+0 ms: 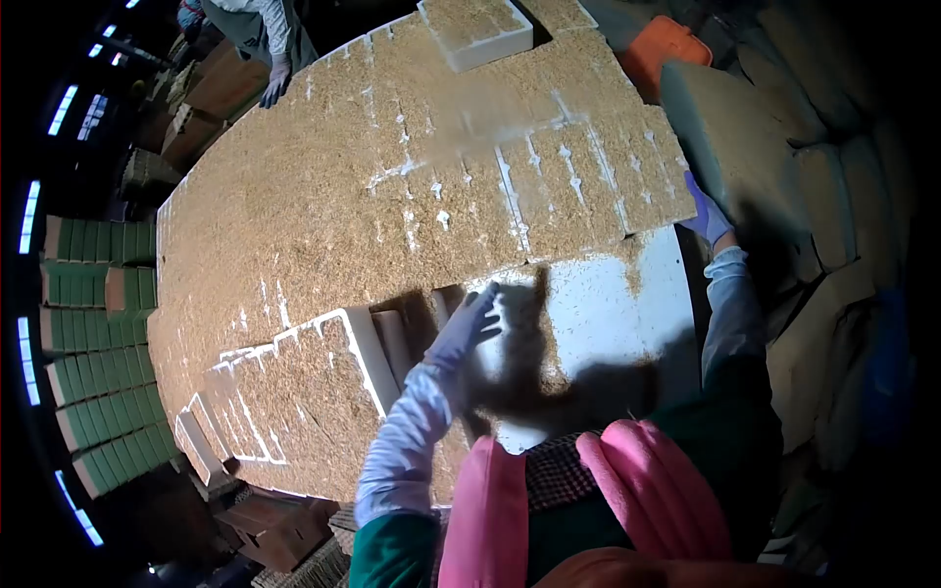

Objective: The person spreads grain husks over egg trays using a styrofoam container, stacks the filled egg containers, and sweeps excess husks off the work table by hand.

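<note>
My left hand [466, 328], in a pale glove, is held with its fingers spread over the bare white tabletop [608, 304] and holds nothing. To its left stands a thick-walled white tray [368, 363] heaped with tan, husk-like flakes. At the right, my right hand [708, 211], in a purple glove, grips the outer edge of a flake-covered tray [637, 162]; some of its fingers are hidden behind that edge. White ribs show through the flakes there. Both forearms wear light sleeve covers.
Tan flakes cover the large work surface [323, 196]. At the far end sits another filled white tray [490, 44]. Full sacks [730, 127] and an orange container [667, 54] line the right side. Green stacks [108, 372] stand left. A co-worker's gloved hand [276, 83] rests at the far edge.
</note>
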A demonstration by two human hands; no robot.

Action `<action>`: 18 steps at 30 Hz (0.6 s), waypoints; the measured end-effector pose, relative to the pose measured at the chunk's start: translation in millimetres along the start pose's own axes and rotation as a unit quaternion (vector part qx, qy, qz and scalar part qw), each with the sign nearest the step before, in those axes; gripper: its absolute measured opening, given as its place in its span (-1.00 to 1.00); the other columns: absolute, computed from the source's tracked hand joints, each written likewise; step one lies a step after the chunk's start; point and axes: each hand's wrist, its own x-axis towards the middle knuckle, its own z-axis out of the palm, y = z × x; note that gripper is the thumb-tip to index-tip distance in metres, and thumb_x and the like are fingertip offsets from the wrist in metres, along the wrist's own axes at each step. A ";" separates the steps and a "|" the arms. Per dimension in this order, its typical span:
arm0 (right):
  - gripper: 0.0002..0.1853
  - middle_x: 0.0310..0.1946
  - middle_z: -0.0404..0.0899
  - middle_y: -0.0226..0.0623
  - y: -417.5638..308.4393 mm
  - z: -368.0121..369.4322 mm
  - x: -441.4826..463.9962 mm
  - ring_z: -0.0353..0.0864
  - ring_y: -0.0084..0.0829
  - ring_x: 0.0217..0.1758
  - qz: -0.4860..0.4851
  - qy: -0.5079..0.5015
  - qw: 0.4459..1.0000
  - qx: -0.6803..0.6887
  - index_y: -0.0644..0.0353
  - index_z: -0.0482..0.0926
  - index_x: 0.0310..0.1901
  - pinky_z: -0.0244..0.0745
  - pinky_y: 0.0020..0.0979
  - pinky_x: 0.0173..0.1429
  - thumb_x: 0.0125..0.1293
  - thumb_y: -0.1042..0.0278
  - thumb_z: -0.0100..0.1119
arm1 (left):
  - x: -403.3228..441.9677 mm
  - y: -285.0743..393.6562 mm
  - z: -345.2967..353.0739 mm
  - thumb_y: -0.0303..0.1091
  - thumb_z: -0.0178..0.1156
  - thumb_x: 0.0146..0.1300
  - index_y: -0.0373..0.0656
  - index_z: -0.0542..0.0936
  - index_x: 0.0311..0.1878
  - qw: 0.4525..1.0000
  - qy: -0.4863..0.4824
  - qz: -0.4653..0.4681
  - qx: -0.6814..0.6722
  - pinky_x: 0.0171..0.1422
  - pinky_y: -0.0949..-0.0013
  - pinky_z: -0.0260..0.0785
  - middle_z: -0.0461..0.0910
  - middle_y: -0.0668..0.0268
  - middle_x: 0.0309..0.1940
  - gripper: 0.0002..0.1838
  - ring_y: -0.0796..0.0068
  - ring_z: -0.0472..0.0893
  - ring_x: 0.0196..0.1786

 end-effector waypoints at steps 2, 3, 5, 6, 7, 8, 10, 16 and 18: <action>-0.21 0.36 0.40 -0.30 8.7 8.7 -5.4 0.38 -0.30 0.40 -0.079 0.006 0.915 -0.396 0.13 0.33 0.42 0.36 -0.10 0.37 0.29 -0.16 0.30 | 87.4 -37.4 -26.1 0.12 0.30 0.31 -0.08 0.53 0.18 0.974 -0.003 0.144 -0.174 -0.03 0.35 0.45 0.52 0.37 -0.17 -0.44 0.50 0.48 -0.24; -0.20 0.40 0.34 -0.31 4.6 14.6 -8.5 0.29 -0.27 0.46 -0.048 0.018 0.924 -0.379 0.05 0.28 0.46 0.29 -0.04 0.42 0.30 -0.13 0.30 | 108.2 -40.5 -30.4 0.10 0.30 0.32 -0.10 0.50 0.20 0.963 0.001 0.207 -0.174 -0.06 0.35 0.43 0.53 0.37 -0.16 -0.43 0.49 0.46 -0.25; -0.19 0.39 0.34 -0.36 -4.7 36.4 -25.6 0.29 -0.27 0.46 -0.039 0.044 0.918 -0.393 -0.01 0.31 0.45 0.30 0.02 0.40 0.24 -0.15 0.35 | 128.2 -42.5 -33.9 0.05 0.30 0.32 -0.14 0.46 0.25 0.932 0.028 0.351 -0.085 -0.11 0.34 0.38 0.54 0.35 -0.15 -0.41 0.45 0.43 -0.26; -0.20 0.37 0.36 -0.36 -5.7 30.3 -24.8 0.31 -0.28 0.44 -0.039 0.027 0.920 -0.388 -0.01 0.32 0.45 0.33 0.01 0.38 0.25 -0.13 0.36 | 136.3 -46.4 -35.9 0.03 0.30 0.33 -0.16 0.44 0.27 0.910 0.056 0.409 -0.035 -0.13 0.33 0.35 0.54 0.34 -0.14 -0.40 0.43 0.41 -0.27; -0.21 0.36 0.38 -0.36 -5.7 27.9 -23.1 0.34 -0.29 0.42 -0.040 0.010 0.924 -0.381 0.00 0.32 0.44 0.36 0.00 0.36 0.25 -0.11 0.36 | 146.8 -45.9 -23.4 0.03 0.30 0.33 -0.08 0.45 0.22 0.869 0.094 0.473 -0.109 -0.13 0.32 0.37 0.53 0.35 -0.16 -0.46 0.41 0.43 -0.26; -0.25 0.21 0.53 -0.34 -5.1 36.3 -31.2 0.49 -0.39 0.29 -0.051 0.045 0.921 -0.384 0.09 0.40 0.39 0.49 -0.17 0.24 0.24 -0.05 0.40 | 156.2 -44.3 -9.9 0.04 0.29 0.34 -0.01 0.46 0.17 0.814 0.129 0.540 -0.172 -0.13 0.30 0.39 0.52 0.36 -0.18 -0.51 0.40 0.45 -0.24; -0.28 0.19 0.55 -0.33 -7.4 31.7 -31.2 0.54 -0.39 0.24 -0.049 0.018 0.928 -0.368 0.10 0.40 0.38 0.54 -0.23 0.18 0.26 -0.02 0.39 | 128.0 -30.2 18.1 0.05 0.28 0.34 0.10 0.48 0.10 0.824 0.097 0.441 -0.342 -0.09 0.26 0.43 0.51 0.38 -0.19 -0.60 0.36 0.49 -0.18; -0.34 0.21 0.52 -0.26 4.0 8.1 -40.3 0.55 -0.28 0.23 -0.039 -0.037 0.951 -0.305 0.09 0.36 0.40 0.55 -0.17 0.19 0.34 0.07 0.31 | 163.3 -29.3 -21.9 -0.05 0.26 0.33 -0.22 0.41 0.30 0.882 0.021 0.195 -0.428 0.27 0.02 0.39 0.48 0.07 0.13 -0.40 0.10 0.47 0.18; -0.33 0.23 0.51 -0.24 13.1 -5.5 -58.6 0.55 -0.27 0.24 -0.037 -0.024 0.960 -0.277 0.10 0.34 0.41 0.53 -0.17 0.21 0.36 0.03 0.29 | 129.5 -24.5 11.7 -0.19 0.40 0.22 -0.40 0.39 0.29 0.881 0.183 0.306 -0.312 0.17 0.05 0.48 0.34 -0.01 0.25 -0.31 0.10 0.45 0.22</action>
